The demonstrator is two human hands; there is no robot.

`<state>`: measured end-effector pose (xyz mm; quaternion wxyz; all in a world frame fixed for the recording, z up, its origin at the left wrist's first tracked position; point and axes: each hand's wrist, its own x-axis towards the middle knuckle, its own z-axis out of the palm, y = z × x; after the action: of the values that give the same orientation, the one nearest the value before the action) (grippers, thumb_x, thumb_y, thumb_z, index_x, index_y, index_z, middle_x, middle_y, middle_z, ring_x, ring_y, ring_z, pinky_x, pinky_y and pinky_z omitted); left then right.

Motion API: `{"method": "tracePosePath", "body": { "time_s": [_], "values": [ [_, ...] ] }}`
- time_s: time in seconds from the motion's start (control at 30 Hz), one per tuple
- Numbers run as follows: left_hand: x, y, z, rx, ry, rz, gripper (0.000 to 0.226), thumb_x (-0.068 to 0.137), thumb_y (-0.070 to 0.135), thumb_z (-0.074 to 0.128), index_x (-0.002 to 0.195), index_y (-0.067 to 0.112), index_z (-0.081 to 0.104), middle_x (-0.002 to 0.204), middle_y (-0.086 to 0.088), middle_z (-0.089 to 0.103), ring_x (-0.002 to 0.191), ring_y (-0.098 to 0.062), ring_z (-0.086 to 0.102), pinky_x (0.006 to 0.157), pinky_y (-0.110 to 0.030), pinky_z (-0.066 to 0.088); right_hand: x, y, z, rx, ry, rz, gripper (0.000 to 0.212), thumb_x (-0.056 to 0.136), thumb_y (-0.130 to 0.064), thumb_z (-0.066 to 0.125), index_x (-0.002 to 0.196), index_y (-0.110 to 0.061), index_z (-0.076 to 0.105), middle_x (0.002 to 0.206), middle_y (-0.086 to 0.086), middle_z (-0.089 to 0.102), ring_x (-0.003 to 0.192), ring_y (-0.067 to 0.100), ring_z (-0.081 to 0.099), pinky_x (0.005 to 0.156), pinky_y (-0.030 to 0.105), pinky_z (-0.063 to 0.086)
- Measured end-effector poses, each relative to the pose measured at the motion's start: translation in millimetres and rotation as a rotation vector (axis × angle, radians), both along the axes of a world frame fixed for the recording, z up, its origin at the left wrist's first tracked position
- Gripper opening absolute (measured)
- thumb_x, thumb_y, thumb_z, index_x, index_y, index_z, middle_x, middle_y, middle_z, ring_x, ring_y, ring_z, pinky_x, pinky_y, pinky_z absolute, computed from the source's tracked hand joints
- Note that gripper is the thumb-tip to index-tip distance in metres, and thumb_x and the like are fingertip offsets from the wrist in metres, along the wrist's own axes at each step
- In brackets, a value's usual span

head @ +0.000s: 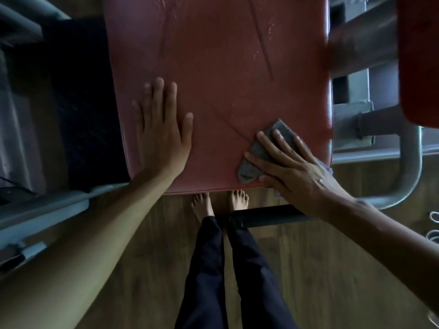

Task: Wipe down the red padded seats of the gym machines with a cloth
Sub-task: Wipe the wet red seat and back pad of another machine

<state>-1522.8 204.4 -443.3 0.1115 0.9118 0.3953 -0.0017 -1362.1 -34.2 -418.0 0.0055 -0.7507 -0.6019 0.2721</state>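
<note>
Diagonally, cloth (247, 169) lies on seat (225, 67), near-right corner.

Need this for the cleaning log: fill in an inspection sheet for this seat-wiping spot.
Surface: red padded seat, creased, pale streaks at far end.
Job's things: grey cloth lying on seat's near right corner.
Clutter: nothing seen.
Hands: left hand flat on seat, holding nothing; right hand presses cloth, fingers spread.
Cables: white loops at right edge, unclear.
Surroundings: grey metal frame, wooden floor, second red pad at right.
</note>
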Motion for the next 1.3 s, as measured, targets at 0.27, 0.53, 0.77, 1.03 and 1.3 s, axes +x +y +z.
{"method": "tracePosePath", "body": {
  "time_s": [0.27,0.53,0.77,1.03,1.3],
  "values": [
    [-0.2,-1.0,-0.3,0.025,0.002,0.003,0.061,0.106,0.046,0.024,0.157,0.014,0.016,0.165,-0.009,0.011,0.153,-0.027,0.006,0.124,-0.048,0.005,-12.2,15.0,4.3,0.030,0.109,-0.330,0.056,0.104,-0.048,0.021,0.157,-0.038,0.007,0.164,-0.012,-0.015,0.150,0.012,-0.020,0.122,0.042,-0.012],
    [0.4,-1.7,-1.6,0.033,-0.016,0.014,0.061,0.106,0.046,0.025,0.157,0.015,0.017,0.165,-0.008,0.012,0.153,-0.026,0.006,0.124,-0.047,0.004,-9.8,-5.6,-2.8,0.182,0.064,-0.221,0.045,0.103,-0.032,0.041,0.148,-0.027,0.044,0.162,-0.001,0.027,0.151,0.024,0.018,0.120,0.057,0.019],
    [0.4,-1.4,-1.6,0.022,-0.018,0.015,0.061,0.105,0.046,0.024,0.157,0.015,0.016,0.165,-0.007,0.011,0.153,-0.026,0.005,0.124,-0.047,0.004,10.4,38.2,-5.5,0.067,0.027,-0.083,0.051,0.106,-0.044,0.023,0.156,-0.035,0.020,0.166,-0.007,0.006,0.152,0.016,-0.004,0.124,0.044,-0.002],
    [1.2,-1.8,-0.4,0.028,0.002,0.020,0.061,0.106,0.045,0.024,0.158,0.015,0.015,0.166,-0.008,0.010,0.153,-0.026,0.005,0.124,-0.047,0.004,26.7,20.4,-2.4,0.008,-0.004,0.034,0.050,0.105,-0.046,0.022,0.155,-0.041,0.017,0.166,-0.011,0.001,0.153,0.014,-0.007,0.123,0.040,-0.007],
    [0.6,-1.3,-0.9,0.031,-0.001,0.021,0.061,0.106,0.045,0.024,0.157,0.014,0.015,0.165,-0.008,0.010,0.153,-0.027,0.005,0.124,-0.048,0.005,13.4,15.9,0.8,0.034,-0.007,-0.040,0.050,0.105,-0.043,0.024,0.155,-0.038,0.022,0.166,-0.008,0.007,0.153,0.017,-0.002,0.124,0.048,0.004]
  ]
}}
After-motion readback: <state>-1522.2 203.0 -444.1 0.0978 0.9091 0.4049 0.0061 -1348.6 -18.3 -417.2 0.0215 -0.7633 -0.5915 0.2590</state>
